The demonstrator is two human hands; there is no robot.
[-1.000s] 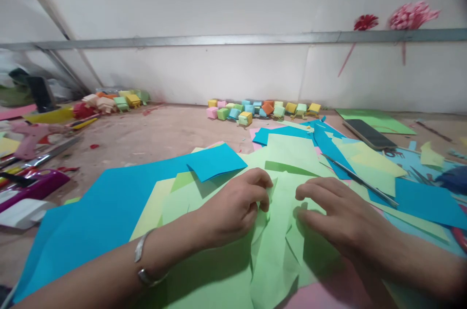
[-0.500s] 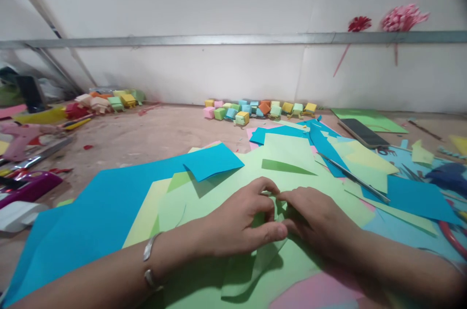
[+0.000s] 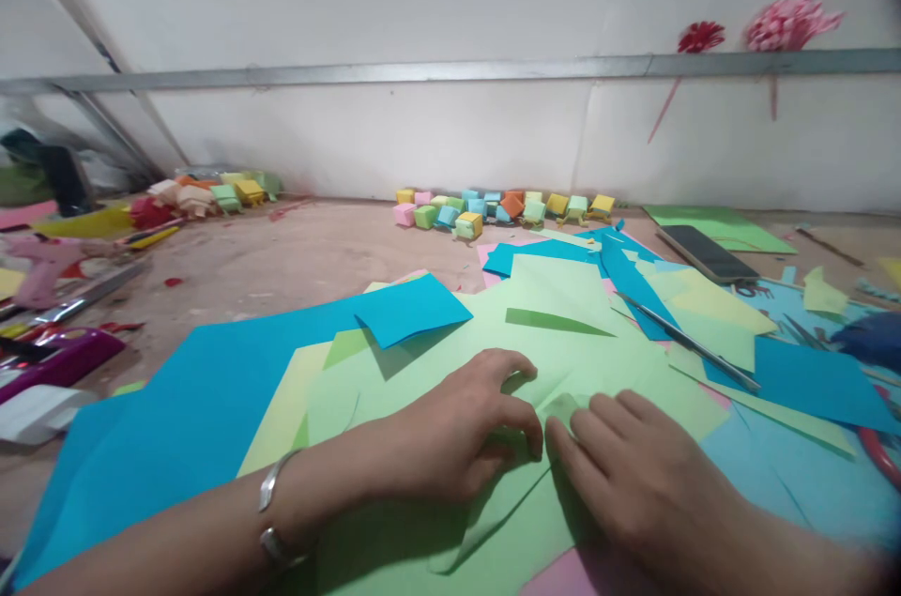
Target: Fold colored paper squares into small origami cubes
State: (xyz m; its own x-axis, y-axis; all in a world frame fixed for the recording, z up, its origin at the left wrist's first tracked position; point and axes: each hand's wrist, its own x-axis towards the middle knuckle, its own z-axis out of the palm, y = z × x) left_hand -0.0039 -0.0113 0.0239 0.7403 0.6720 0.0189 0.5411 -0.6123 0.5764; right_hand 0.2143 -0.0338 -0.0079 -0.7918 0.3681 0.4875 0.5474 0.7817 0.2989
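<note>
A piece of light green paper [image 3: 508,504] with a curled, folded edge lies between my hands, on top of a larger pale green sheet [image 3: 450,352]. My left hand [image 3: 471,427], a silver bangle at its wrist, pinches the paper with the thumb tucked under the bent fingers, while the forefinger arches above. Close beside it, my right hand [image 3: 626,460] is closed, its thumb and forefinger gripping the paper near a small raised fold [image 3: 561,406]. The fingertips partly hide the fold.
Blue sheets [image 3: 190,408] spread leftward. Tweezers [image 3: 694,343] lie on scraps at right, near a phone [image 3: 708,253]. Small colored paper cubes [image 3: 468,225] line the back. A pink glue gun [image 3: 38,272] and a purple tool [image 3: 63,363] sit far left. Paper flowers [image 3: 792,23] hang on the wall rail.
My right hand has moved down and toward me, its fingers now curled tighter. My left thumb has drawn in under the fingers. The paper lies flatter, with its fold showing between the hands.
</note>
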